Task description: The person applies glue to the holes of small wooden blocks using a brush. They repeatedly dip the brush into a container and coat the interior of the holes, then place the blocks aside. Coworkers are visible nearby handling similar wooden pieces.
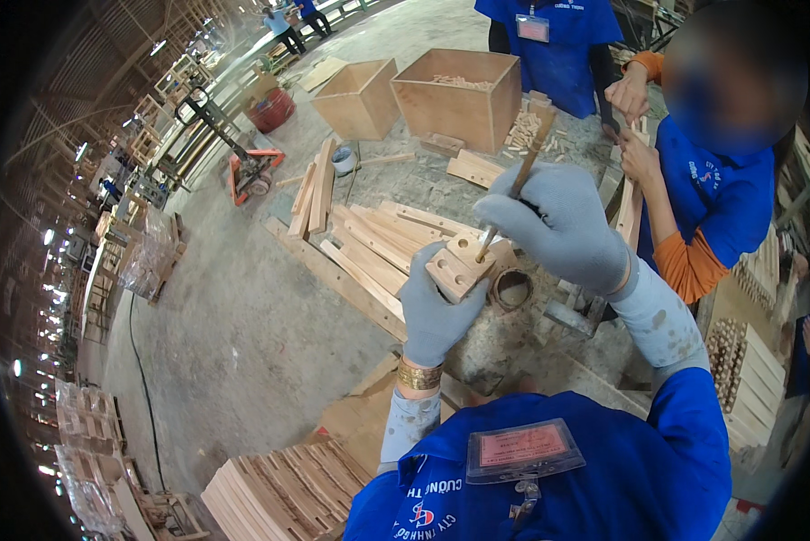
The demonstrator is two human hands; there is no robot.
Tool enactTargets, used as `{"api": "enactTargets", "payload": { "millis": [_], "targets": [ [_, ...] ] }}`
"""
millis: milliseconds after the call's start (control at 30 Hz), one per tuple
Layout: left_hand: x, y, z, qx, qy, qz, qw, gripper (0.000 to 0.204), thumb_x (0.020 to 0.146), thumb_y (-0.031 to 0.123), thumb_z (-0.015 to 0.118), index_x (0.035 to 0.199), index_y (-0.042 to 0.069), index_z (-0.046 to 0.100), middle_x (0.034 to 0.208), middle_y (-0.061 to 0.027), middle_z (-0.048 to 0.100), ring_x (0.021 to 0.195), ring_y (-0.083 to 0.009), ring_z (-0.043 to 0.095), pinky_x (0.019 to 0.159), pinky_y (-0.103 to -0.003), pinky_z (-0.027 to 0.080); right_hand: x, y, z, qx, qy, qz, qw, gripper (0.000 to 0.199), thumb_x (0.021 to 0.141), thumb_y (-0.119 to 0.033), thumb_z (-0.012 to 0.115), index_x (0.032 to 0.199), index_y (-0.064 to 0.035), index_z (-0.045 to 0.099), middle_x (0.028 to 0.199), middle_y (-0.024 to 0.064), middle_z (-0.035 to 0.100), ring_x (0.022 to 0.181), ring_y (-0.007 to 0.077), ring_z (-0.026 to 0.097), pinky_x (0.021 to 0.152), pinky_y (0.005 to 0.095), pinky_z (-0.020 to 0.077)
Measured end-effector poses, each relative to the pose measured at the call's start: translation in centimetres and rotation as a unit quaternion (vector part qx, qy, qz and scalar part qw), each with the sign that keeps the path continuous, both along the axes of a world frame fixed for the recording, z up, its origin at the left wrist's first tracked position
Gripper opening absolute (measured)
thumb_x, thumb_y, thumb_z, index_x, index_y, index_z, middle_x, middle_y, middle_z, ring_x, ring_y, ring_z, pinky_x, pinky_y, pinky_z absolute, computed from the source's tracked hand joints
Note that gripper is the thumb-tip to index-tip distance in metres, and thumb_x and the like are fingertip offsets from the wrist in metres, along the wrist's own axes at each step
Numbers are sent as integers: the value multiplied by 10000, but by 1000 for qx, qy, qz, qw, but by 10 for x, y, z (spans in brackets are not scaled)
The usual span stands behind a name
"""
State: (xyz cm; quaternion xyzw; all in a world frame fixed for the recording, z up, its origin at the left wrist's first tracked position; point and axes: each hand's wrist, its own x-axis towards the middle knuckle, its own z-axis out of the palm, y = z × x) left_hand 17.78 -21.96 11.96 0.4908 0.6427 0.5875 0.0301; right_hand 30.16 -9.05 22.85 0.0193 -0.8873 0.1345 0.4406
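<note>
My left hand (434,311), in a grey glove, grips a small wooden block (459,263) with two round holes in its top face. My right hand (558,225), also gloved in grey, holds a thin wooden-handled stick (519,180) upright, and its lower tip sits at one of the block's holes. Both hands are over a grey worktable (477,334). A round ring-shaped tin (511,288) lies on the table just right of the block.
Several long drilled wooden slats (382,243) lie beyond the block. Two open plywood boxes (459,95) stand further back, with loose dowels (524,131) beside them. A co-worker in blue (703,189) handles wooden pieces at right. Stacked slats (283,491) sit at lower left; a pallet jack (247,167) stands on the concrete floor.
</note>
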Motion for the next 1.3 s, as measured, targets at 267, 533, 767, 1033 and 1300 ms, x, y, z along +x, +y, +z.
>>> {"api": "enactTargets", "payload": {
  "millis": [267, 533, 767, 1033, 1300],
  "targets": [
    [-2, 1, -6, 5, -16, -13, 1000, 574, 659, 149, 775, 1128, 7, 476, 944, -156, 638, 851, -221, 649, 738, -313, 522, -3, -1, 3, 101, 46, -12, 994, 113, 815, -181, 631, 818, -76, 673, 635, 82, 556, 542, 239, 561, 459, 326, 412],
    [1, -1, -4, 7, -23, -6, 1000, 550, 667, 152, 769, 1114, 0, 487, 938, -155, 644, 838, -208, 652, 726, -308, 523, 6, -6, 21, -192, 31, -29, 981, 206, 853, -202, 615, 793, -6, 645, 645, 107, 576, 505, 214, 572, 450, 301, 405],
    [2, -2, -1, -12, -21, -4, 1000, 545, 667, 153, 770, 1112, 7, 490, 935, -152, 644, 835, -201, 651, 721, -305, 524, -13, 0, 10, -196, 7, -22, 980, 350, 848, -309, 618, 686, 1, 604, 581, 116, 547, 487, 230, 557, 453, 317, 403],
    [0, -1, -5, -1, -15, -4, 1000, 552, 665, 157, 776, 1114, 10, 491, 944, -143, 629, 837, -197, 645, 717, -309, 524, -26, 4, 13, -42, -53, -30, 997, 308, 833, -267, 636, 700, 9, 616, 580, 118, 541, 507, 253, 543, 481, 328, 395],
    [3, 2, 1, -15, -17, -7, 1000, 553, 662, 156, 777, 1114, 9, 494, 956, -140, 628, 850, -193, 638, 729, -305, 519, -21, 11, 15, -58, -29, -8, 998, 313, 847, -287, 611, 704, -9, 601, 591, 126, 550, 519, 252, 560, 485, 329, 411]
  ]
}}
